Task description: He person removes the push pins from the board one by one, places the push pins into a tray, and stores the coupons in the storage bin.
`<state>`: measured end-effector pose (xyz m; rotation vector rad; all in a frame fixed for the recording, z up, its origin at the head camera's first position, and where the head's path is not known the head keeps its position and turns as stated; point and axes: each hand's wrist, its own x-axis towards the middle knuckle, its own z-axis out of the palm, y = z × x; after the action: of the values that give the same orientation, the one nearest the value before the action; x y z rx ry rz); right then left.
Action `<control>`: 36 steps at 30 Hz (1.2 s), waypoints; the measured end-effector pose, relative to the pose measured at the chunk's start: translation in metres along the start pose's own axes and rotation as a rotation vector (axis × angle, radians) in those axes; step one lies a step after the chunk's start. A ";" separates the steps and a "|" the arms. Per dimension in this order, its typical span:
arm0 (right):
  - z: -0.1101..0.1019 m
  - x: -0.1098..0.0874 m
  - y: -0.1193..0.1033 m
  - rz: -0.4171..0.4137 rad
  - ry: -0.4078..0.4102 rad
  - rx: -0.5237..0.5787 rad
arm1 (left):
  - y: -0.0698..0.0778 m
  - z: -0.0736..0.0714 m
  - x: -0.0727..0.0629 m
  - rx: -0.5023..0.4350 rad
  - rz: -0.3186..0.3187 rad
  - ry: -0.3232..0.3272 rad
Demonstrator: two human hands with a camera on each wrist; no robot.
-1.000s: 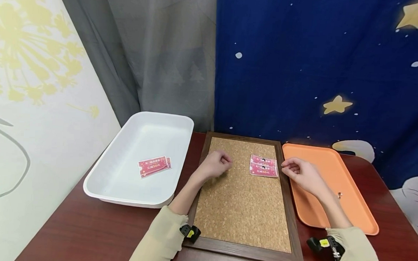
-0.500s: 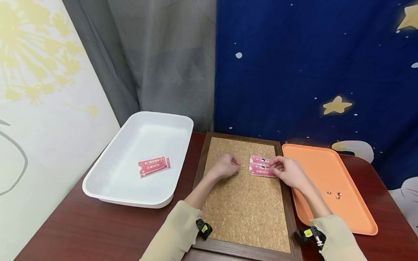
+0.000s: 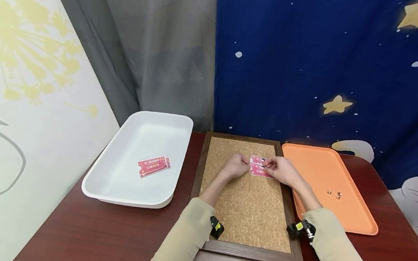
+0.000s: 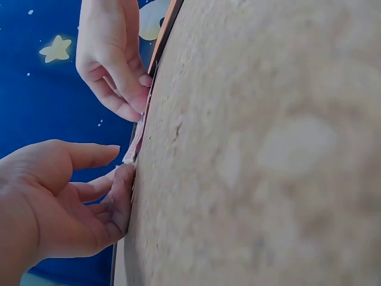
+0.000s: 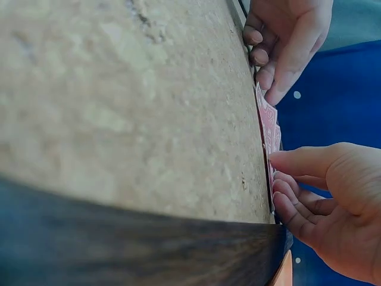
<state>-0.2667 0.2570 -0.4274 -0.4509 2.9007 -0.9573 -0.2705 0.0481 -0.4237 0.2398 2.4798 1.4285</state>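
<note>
Evidently both hands were at work over the corkboard (image 3: 240, 213), reaching in from its near side with the forearms slanting toward each other. The left hand (image 3: 237, 165) hung over the cork, its thumb straight and held away from the loosely bent fingers. It had hold of nothing visible; its fingertips lay right by the left ends of two pink coupons, the upper coupon (image 3: 256, 160) and the lower coupon (image 3: 257, 170), though contact could not be made out. These lay flat on the far right part of the cork, edge to edge, one beyond the other. The right hand (image 3: 281, 169) came over their right ends, its thumb touching a coupon and its fingers bent close beside the thumb; whether it pinched anything could not be told.

To the left of the board stood a deep white basin (image 3: 116, 177), with a top coupon (image 3: 151, 165) on its floor and an under coupon (image 3: 168, 162) showing from beneath it. To the right, just beside the frame, lay a shallow orange tray (image 3: 319, 162). Three small shiny pieces (image 3: 339, 195) rested near one another in its right half, while the right forearm passed over its near left corner.
</note>
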 end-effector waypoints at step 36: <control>-0.004 0.016 -0.005 0.059 -0.075 -0.063 | 0.004 0.006 -0.001 0.161 -0.006 0.032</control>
<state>-0.2809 0.2509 -0.4205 -0.3930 2.8661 -0.8243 -0.2681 0.0548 -0.4232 0.2427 2.6220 1.2405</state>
